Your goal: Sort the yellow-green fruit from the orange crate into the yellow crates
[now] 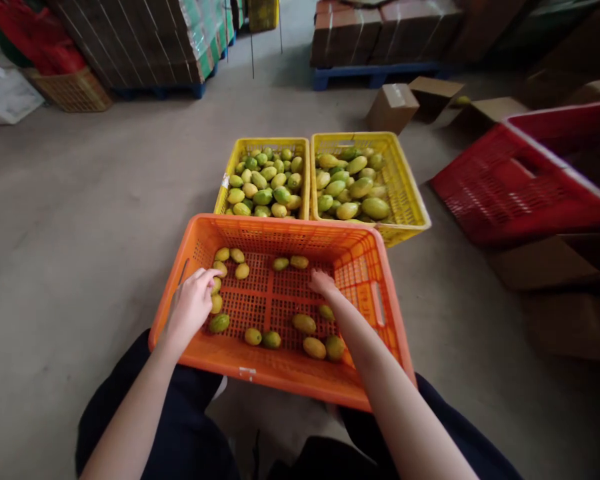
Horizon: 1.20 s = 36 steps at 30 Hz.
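An orange plastic crate (269, 300) stands in front of me, with several oval yellow-green fruits, papaya-like in shape, spread over its slatted bottom. My left hand (193, 298) is over the crate's left side. Its index finger stretches to a yellow fruit (221, 269); the other fingers are partly curled and half hidden. My right hand (323, 283) reaches down inside the right half, close to the crate floor. Its fingers point away from me and are blurred, so whether anything is in them does not show. A yellowish fruit (299, 262) lies just beyond it, and a larger one (304, 324) lies nearer me.
Two yellow crates touch side by side behind the orange one: the left crate (307, 180) and the right crate (413, 183), both holding many similar fruits. A red crate (525, 173) and cardboard boxes (393, 107) stand to the right. Loaded blue pallets (375, 75) are farther back.
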Motion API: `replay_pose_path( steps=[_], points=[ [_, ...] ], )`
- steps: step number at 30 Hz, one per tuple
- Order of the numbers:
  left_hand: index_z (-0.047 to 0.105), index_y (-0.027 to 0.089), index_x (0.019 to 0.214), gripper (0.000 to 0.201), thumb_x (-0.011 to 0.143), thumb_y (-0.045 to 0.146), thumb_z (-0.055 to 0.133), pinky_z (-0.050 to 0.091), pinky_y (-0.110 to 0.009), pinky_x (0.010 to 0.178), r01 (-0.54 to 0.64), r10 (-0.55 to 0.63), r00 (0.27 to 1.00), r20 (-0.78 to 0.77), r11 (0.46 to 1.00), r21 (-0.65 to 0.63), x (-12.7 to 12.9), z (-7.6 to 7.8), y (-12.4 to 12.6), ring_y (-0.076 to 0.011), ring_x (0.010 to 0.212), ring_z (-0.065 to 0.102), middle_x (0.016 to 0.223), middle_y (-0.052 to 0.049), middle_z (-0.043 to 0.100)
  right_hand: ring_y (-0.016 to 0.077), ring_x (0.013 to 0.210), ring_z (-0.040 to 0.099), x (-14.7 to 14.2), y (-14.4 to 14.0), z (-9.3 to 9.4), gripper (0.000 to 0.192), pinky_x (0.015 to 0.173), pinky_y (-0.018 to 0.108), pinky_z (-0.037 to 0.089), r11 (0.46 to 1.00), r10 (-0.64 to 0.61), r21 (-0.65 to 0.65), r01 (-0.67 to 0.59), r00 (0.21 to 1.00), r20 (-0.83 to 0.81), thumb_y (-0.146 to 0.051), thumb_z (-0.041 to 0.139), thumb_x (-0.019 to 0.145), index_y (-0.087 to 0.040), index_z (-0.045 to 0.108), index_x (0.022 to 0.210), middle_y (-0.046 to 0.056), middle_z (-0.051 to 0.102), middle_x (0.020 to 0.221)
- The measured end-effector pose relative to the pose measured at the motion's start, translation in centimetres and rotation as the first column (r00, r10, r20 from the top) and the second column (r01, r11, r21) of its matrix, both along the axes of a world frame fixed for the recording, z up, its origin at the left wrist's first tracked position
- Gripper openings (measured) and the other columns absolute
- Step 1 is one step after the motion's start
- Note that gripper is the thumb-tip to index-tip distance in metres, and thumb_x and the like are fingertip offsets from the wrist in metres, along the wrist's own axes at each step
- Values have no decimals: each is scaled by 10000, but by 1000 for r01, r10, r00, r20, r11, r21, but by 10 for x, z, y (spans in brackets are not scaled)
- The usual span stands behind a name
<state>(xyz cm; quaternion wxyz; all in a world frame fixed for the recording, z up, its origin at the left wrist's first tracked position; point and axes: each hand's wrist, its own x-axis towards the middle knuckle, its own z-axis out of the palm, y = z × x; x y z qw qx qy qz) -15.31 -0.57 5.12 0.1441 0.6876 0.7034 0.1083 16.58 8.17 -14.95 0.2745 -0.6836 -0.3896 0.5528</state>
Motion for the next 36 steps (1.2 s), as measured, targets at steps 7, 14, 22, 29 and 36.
replay_pose_path(
  steps=[7,14,22,29,36],
  points=[
    [638,228,1130,346,915,110,394,479,-301,810,-14,13,999,-52,1000,-14,-12,-2,-7,-189,906,646,1005,-41,691,320,1299,445,-45,68,-69,346,1057,516,360,923,314,-25,-383,717,623,-80,419,943,-124,577,1248,219,510,1371],
    [638,257,1115,390,895,42,398,473,-293,784,7,-9,998,-57,999,-36,-7,-1,-17,-164,848,627,877,4,679,386,1303,418,-52,61,-99,449,983,487,399,866,344,-83,-494,466,815,-27,298,902,-25,491,1308,319,498,1332],
    [632,241,1161,441,845,-4,443,468,-273,746,-74,75,997,-16,996,55,-18,9,-11,-151,802,621,861,3,655,366,1125,588,-62,32,-73,488,833,385,500,755,526,-206,-622,388,757,-160,678,773,-13,552,1222,303,587,1212],
    [671,205,1085,444,791,-52,459,476,-278,771,-10,-1,993,116,996,93,-14,17,1,-163,807,620,865,-16,668,260,823,695,-72,16,37,334,708,353,552,796,532,-160,-584,548,646,-360,646,822,-120,665,1054,132,721,911],
    [676,194,1104,491,748,-64,456,479,-267,785,73,-99,980,171,986,149,-8,16,6,-156,807,603,876,-26,647,268,915,677,-71,-19,210,439,818,413,565,816,358,418,-400,916,179,-448,775,677,-200,680,1026,57,723,989]
  ],
)
